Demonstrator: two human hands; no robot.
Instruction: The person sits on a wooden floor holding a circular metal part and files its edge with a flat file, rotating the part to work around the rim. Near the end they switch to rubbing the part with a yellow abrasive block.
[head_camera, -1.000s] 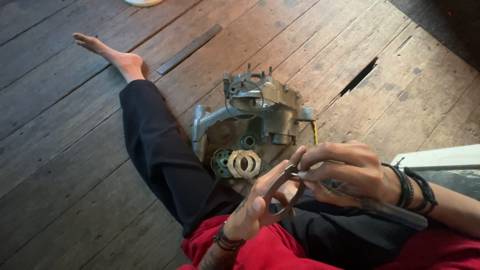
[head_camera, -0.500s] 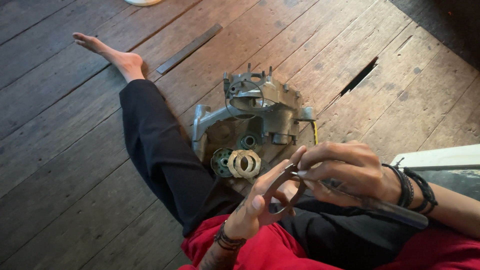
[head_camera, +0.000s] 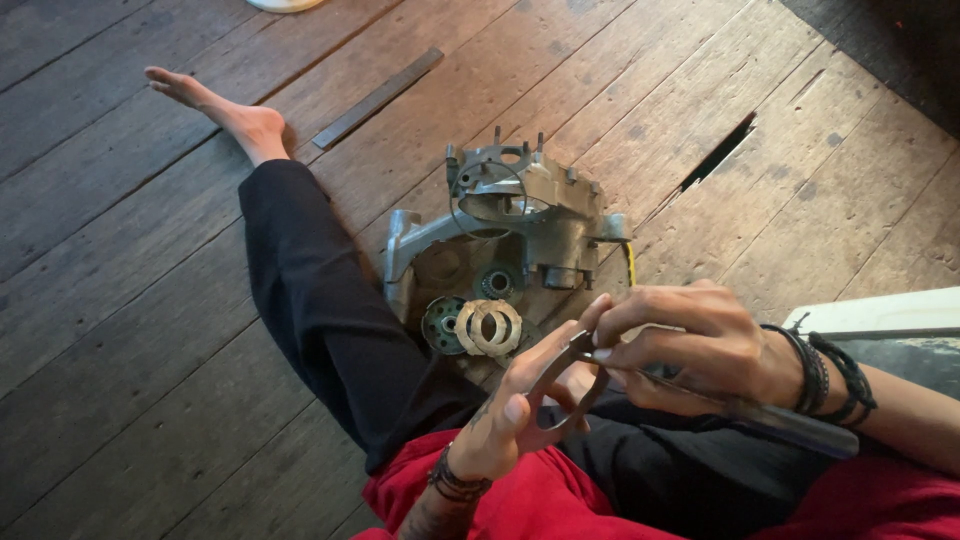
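My left hand (head_camera: 505, 412) holds a thin dark metal ring (head_camera: 566, 392) between thumb and fingers above my lap. My right hand (head_camera: 680, 345) grips a long metal tool (head_camera: 790, 425) whose tip rests on the ring's upper edge. Just beyond the hands, a grey engine casing (head_camera: 510, 225) lies on the wooden floor. Two pale friction rings (head_camera: 488, 327) and a dark round part (head_camera: 443, 324) lie at the casing's near side. Both wrists wear dark bracelets.
My outstretched leg (head_camera: 320, 290) in black trousers runs left of the casing, its bare foot (head_camera: 215, 105) farther away. A flat metal bar (head_camera: 378, 98) lies on the planks beyond. A gap (head_camera: 718, 152) breaks the floorboards at right. A white box edge (head_camera: 880, 312) sits at far right.
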